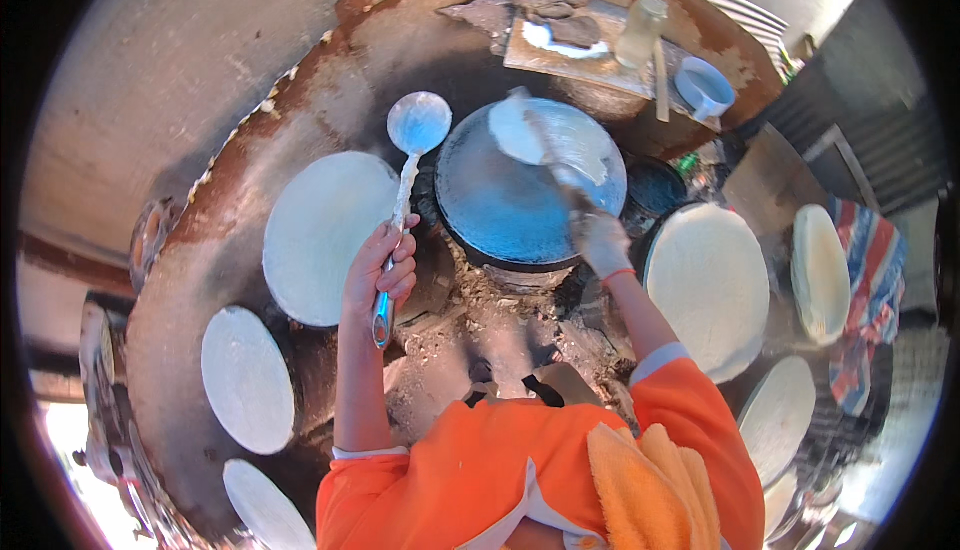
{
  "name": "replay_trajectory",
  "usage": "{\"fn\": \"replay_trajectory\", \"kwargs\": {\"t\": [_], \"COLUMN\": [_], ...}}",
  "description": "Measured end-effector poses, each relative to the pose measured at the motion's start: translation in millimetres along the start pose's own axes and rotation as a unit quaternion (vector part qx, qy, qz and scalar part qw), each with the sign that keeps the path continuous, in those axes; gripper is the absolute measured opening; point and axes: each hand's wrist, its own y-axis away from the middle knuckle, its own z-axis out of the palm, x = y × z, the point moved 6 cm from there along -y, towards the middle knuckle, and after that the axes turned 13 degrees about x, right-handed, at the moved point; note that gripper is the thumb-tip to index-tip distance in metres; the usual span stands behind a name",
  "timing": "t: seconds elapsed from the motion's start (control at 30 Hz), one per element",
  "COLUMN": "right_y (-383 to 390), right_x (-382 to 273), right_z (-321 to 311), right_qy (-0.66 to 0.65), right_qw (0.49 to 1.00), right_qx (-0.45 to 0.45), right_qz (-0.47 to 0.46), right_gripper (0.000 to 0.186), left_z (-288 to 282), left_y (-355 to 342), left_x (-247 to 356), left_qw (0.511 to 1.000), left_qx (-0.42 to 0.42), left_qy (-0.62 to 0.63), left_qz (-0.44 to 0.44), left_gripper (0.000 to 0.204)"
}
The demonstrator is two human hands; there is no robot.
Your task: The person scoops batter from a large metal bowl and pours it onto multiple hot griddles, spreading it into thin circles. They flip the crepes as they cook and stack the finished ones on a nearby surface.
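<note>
In my left hand [383, 262] is a metal ladle [420, 122], held by its handle with the bowl up and away from me. White residue coats the bowl and handle. My right hand [604, 244] is closed around the handle of a flat spreading tool [548, 145], blurred by motion, its far end over the griddle. That round, dark griddle [495, 215] stands in front of me, with a layer of wet white batter [580, 150] across its far right part. The ladle hangs left of the griddle, apart from it.
Large pale round discs lie around me, among them one at left [330, 235] and one at right [708, 285]. Beyond the griddle, a board [528, 55] carries cloths [570, 30], a glass jar [641, 32] and a light-blue mug [704, 90]. A striped bag [870, 275] is far right.
</note>
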Motion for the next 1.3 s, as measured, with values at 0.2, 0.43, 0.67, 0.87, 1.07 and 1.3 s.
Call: {"fn": "replay_trajectory", "kwargs": {"t": [0.2,0.43,0.67,0.87,1.07,1.3], "right_y": [-13.1,9.9,-40.5,26.0,-4.0,16.4], "right_x": [-5.3,-13.1,7.8,-17.2,-31.1,-2.5], "right_z": [-13.3,6.3,6.3,-5.7,7.6,6.5], "right_qy": [-0.012,-0.005,0.031,-0.159,-0.13,-0.196], "right_qw": [0.997,0.975,0.985,0.952,0.979,0.97], "right_qx": [0.002,0.017,0.036,-0.015,-0.092,-0.064], "right_qz": [-0.081,-0.223,-0.163,-0.259,-0.124,-0.128], "right_gripper": [0.05,0.048,0.041,0.037,0.036,0.034], "left_z": [24.3,15.1,-0.6,-26.9,-23.3,-70.9], "left_y": [-14.6,-50.8,-109.6,-122.2,-216.5,-98.1], "left_x": [1.2,-10.3,-16.3,-11.3,-16.2,-64.1], "left_qw": [0.996,0.991,0.98,0.956,0.83,0.5], "left_qx": [0.056,0.064,0.086,0.118,0.134,0.14], "left_qy": [-0.061,-0.117,-0.179,-0.27,-0.478,-0.786], "left_qz": [0.038,0.032,0.012,0.012,0.254,0.334], "left_gripper": [0.027,0.024,0.024,0.019,0.022,0.042]}}
